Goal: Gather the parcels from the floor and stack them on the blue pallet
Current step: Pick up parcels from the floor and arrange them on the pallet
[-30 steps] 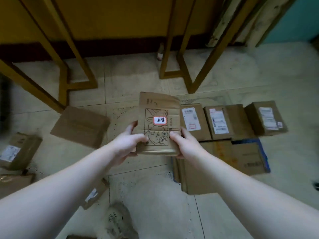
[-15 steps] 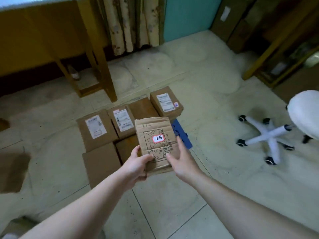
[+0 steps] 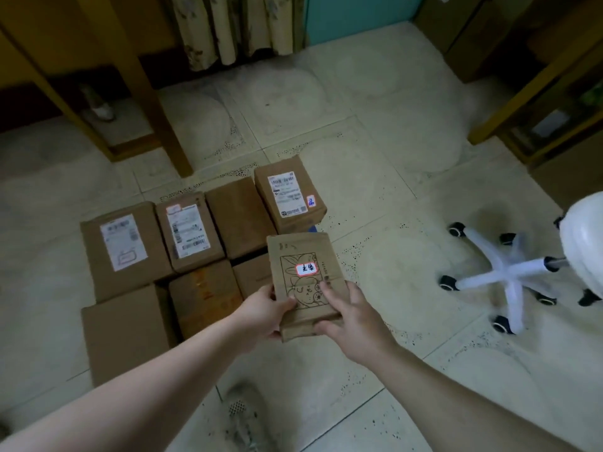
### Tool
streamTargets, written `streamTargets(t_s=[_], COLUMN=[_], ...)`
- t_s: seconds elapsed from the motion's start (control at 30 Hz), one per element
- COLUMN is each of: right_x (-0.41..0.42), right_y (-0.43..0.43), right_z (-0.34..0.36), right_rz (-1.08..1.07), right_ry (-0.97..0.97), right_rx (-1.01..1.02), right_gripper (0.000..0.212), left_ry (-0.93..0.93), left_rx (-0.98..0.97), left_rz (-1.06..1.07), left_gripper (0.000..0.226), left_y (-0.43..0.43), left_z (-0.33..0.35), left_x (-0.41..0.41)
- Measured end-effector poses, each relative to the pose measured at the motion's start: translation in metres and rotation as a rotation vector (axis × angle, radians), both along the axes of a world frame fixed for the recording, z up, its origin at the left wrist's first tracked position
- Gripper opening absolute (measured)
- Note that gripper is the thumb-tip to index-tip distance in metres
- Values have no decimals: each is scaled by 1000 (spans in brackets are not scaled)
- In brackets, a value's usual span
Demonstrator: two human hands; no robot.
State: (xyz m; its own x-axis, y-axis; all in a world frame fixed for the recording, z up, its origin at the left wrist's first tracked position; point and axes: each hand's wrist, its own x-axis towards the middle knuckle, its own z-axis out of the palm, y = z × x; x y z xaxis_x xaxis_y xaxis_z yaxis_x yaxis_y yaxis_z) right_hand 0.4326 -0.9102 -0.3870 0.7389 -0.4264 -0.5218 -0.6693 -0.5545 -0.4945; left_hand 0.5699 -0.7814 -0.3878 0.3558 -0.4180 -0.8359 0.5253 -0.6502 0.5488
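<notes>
The left hand (image 3: 264, 311) and the right hand (image 3: 355, 324) each grip a near corner of one brown parcel (image 3: 300, 252) with a drawing on it. It is over the near right end of the other parcels (image 3: 241, 216), which lie close together, and a bit of blue pallet (image 3: 312, 228) shows just past it. A white chair (image 3: 509, 278) stands on the floor (image 3: 391, 177) to the right.

The left arm (image 3: 146, 386) and right arm (image 3: 456, 396) are bare right up to the frame's edge. The left grip (image 3: 264, 309) and right grip (image 3: 355, 324) are bare too. One foot wears a pale grey shoe (image 3: 243, 415) with a mesh patch.
</notes>
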Motion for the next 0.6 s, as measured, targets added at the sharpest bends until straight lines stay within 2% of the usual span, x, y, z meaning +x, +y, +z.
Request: streamTargets(t_s=[0.13, 0.23, 0.43, 0.6], right_x=[20, 24, 25, 19], right_y=[-28, -62, -128, -163], right_z=[-14, -32, -70, -98], right_rz=[-22, -14, 67, 215], right_ry=[-5, 14, 60, 72], right_rx=[39, 47, 116, 157], right_gripper=[71, 69, 68, 69], left_ry=[-150, -112, -104, -64], left_rx=[28, 52, 76, 86], left_rz=[36, 39, 50, 108], left_gripper=[48, 53, 58, 48], left_y=[-29, -59, -103, -120], left_z=[-9, -26, -59, -82], left_x=[15, 20, 6, -19])
